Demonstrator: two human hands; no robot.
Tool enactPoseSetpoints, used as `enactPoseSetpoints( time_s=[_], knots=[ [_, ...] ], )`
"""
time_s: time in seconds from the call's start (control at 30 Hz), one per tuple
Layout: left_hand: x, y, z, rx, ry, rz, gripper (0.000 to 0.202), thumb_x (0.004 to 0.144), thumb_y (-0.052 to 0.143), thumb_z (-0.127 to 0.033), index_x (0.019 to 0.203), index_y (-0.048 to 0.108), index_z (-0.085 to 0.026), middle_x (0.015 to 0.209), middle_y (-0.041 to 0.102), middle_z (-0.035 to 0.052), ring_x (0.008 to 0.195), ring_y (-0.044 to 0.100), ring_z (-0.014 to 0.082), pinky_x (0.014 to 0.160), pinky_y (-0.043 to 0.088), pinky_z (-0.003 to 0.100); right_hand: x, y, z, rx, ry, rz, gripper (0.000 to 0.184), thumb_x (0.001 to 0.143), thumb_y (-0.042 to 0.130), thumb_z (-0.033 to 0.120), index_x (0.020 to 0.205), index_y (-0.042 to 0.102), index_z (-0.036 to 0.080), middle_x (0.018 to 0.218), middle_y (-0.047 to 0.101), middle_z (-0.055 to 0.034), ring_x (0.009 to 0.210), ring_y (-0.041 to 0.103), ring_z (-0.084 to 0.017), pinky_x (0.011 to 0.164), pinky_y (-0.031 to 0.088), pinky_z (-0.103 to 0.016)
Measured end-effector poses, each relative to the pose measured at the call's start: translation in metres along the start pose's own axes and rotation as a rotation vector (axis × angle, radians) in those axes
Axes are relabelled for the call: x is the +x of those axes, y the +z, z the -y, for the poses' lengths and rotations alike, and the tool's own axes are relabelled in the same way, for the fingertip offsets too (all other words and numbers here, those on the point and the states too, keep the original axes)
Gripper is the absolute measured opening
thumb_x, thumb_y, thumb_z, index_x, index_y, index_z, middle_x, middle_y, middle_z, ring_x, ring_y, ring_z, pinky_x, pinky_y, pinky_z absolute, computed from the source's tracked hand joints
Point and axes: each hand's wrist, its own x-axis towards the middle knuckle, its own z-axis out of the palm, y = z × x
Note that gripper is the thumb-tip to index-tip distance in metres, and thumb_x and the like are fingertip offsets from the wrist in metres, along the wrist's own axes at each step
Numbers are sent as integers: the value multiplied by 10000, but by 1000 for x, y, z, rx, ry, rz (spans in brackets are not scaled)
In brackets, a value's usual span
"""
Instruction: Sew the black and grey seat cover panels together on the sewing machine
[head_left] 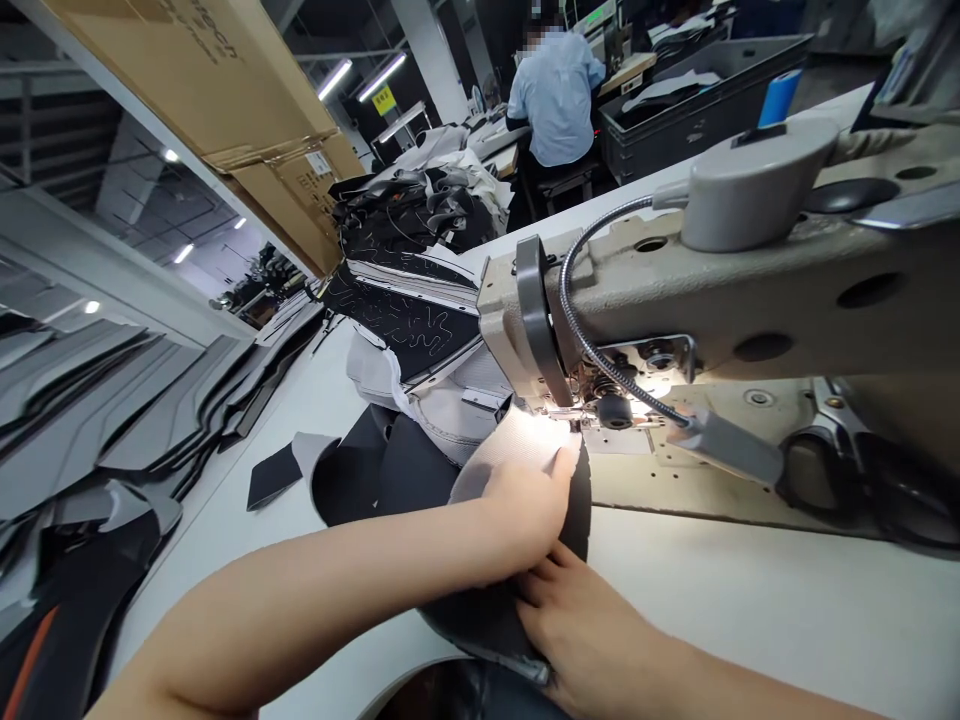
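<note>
My left hand [529,505] lies on a pale mesh shoe piece [517,445] and presses it toward the lit needle [577,415] of a beige sewing machine [750,280]; its fingers are closed on the fabric edge. My right hand [592,630] grips the black lower part of the same piece [480,620] near the table's front edge, with its fingers pinched on the fabric. A flexible lamp arm [600,350] shines onto the needle area.
A heap of black and white stitched shoe uppers [412,300] sits just left of the machine. Grey cut pieces [112,420] are stacked along the left. Cardboard boxes [225,90] lean above. A person in a light blue shirt [559,95] sits at a far bench.
</note>
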Motion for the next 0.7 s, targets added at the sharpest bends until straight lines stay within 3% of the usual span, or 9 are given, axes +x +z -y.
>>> enactPoseSetpoints(
  time_s=[0.07,0.17,0.27,0.33,0.43,0.5,0.7],
  knots=[
    [-2,-9,1,13,28,84,825,772,514,-143,1478,89,-184,851,692,111,765,640,279,673,473,363,2,10,1,-130,28,46,228,750,562,240,912,693,147,882,678,-93,982,545,-258,1035,255,-408],
    [-3,-19,0,-59,76,66,798,784,478,-205,1469,78,-115,937,683,144,831,641,288,667,484,349,4,18,0,-325,118,33,199,765,582,269,833,718,141,808,688,-121,965,554,-317,1013,258,-505],
    [-6,-19,1,-57,55,90,856,782,497,-232,1472,0,-134,956,681,141,860,643,294,687,490,353,-3,16,1,-430,154,-228,519,771,568,563,949,707,96,923,683,-177,1014,536,-373,1015,233,-555],
    [-9,-16,4,-36,56,134,861,787,500,-245,1474,-12,-155,965,680,136,864,645,298,692,492,358,-8,14,4,-463,82,-389,666,751,560,640,1080,653,68,1040,659,-182,1043,531,-362,1028,243,-518],
    [-11,-14,9,-76,120,135,776,817,432,-238,1474,32,-137,987,672,153,861,649,296,671,491,348,-14,18,9,-535,-38,-455,522,793,593,466,1128,608,65,1042,660,-167,992,569,-327,995,303,-483],
    [-8,-15,9,-135,154,110,740,826,388,-227,1469,44,-110,1000,665,167,859,651,294,660,490,344,-15,24,12,-592,-40,-443,432,784,575,309,1121,598,41,1025,659,-190,961,584,-340,964,336,-506],
    [-9,-14,4,-74,129,143,844,802,458,-245,1465,-41,-94,979,670,159,850,645,316,656,498,377,-13,26,11,-607,48,-400,534,674,498,166,1173,559,-17,1094,622,-235,1004,569,-380,914,423,-515]
  ],
)
